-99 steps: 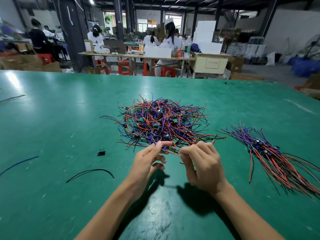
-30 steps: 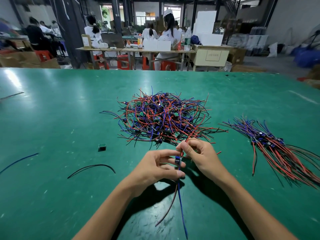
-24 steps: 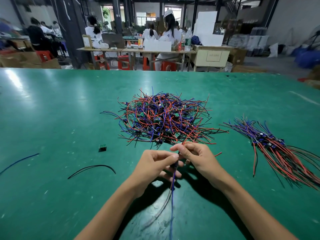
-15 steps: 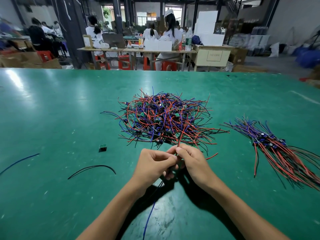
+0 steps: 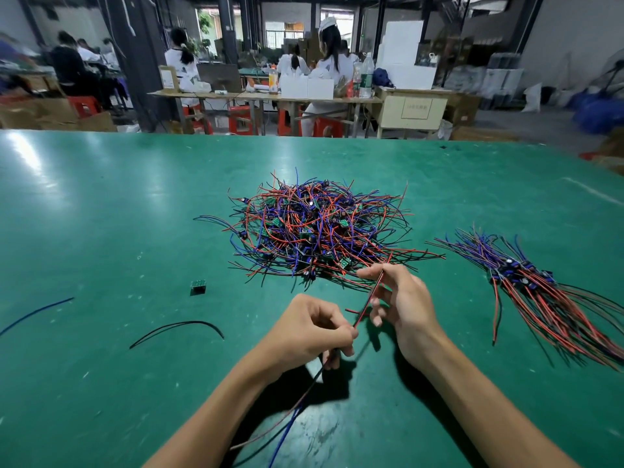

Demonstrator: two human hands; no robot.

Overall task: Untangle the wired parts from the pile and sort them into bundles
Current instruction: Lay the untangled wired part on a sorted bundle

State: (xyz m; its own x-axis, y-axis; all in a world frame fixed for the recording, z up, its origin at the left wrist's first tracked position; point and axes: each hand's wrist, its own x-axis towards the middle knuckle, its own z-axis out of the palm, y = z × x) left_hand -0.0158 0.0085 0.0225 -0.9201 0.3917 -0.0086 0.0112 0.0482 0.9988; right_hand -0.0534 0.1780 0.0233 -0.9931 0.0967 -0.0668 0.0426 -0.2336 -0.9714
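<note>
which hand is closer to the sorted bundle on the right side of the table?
Right. The right hand sits between the tangled pile and the sorted bundle, apart from the bundle. The left hand is farther left, nearer the person, its grip on the same wires.

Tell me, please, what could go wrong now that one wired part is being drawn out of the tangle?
The red wire between the right hand and left hand may snag in the tangled pile and drag neighbours along. The tails below the left hand could catch on the table.
</note>
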